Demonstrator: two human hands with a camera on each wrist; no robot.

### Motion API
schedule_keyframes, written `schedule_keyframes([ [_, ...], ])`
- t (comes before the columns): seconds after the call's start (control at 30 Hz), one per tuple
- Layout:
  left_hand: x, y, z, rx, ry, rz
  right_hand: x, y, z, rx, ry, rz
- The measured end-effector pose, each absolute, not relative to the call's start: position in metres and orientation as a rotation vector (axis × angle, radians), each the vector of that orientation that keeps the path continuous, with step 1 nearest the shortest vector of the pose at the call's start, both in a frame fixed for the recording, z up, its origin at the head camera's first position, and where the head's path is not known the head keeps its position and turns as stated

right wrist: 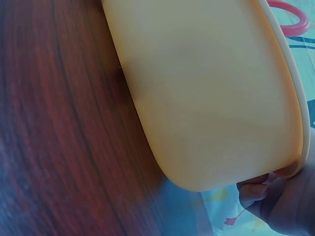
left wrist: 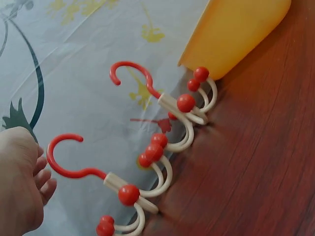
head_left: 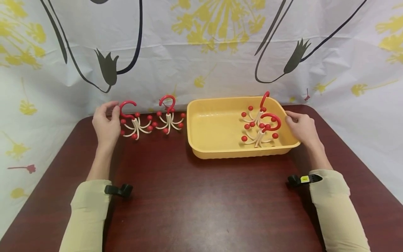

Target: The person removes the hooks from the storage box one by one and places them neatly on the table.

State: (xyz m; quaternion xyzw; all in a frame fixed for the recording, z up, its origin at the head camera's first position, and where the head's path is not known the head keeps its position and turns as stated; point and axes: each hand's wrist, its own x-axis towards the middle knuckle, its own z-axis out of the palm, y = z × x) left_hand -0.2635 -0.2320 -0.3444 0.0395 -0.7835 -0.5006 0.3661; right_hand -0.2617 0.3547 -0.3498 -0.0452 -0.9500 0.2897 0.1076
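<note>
Two rotating multi-arm hook hangers, cream with red ball tips and red top hooks, stand upright side by side on the table's far left. My left hand (head_left: pixel 107 122) is right beside the red hook of the leftmost hanger (head_left: pixel 135 124), fingers loosely bent and holding nothing; the left wrist view shows the hook (left wrist: pixel 64 167) close to the fingertips. The second hanger (head_left: pixel 169 120) stands between it and a yellow plastic basin (head_left: pixel 214 152). Inside the basin's right half are two more hangers, a front one (head_left: pixel 259 138) and a rear one (head_left: pixel 258 117). My right hand (head_left: pixel 303 129) grips the basin's right rim.
A dark red wood-look table (head_left: pixel 201 203) lies under everything. Behind it hangs a white sheet (head_left: pixel 157 70) with yellow and dark plant prints, close to the hangers and the basin's far side. Black straps sit on both wrists.
</note>
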Motion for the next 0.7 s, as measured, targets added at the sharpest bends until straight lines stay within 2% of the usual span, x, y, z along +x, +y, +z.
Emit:
schedule_keyframes([
  [0.43, -0.258, -0.209, -0.323, -0.077, -1.894, -1.271, -0.263, 0.357, -0.349, -0.135, -2.791, 0.868],
  [0.7, -0.233, -0.173, -0.294, -0.189, -1.841, -1.345, -0.261, 0.355, -0.35, -0.122, -2.793, 0.866],
])
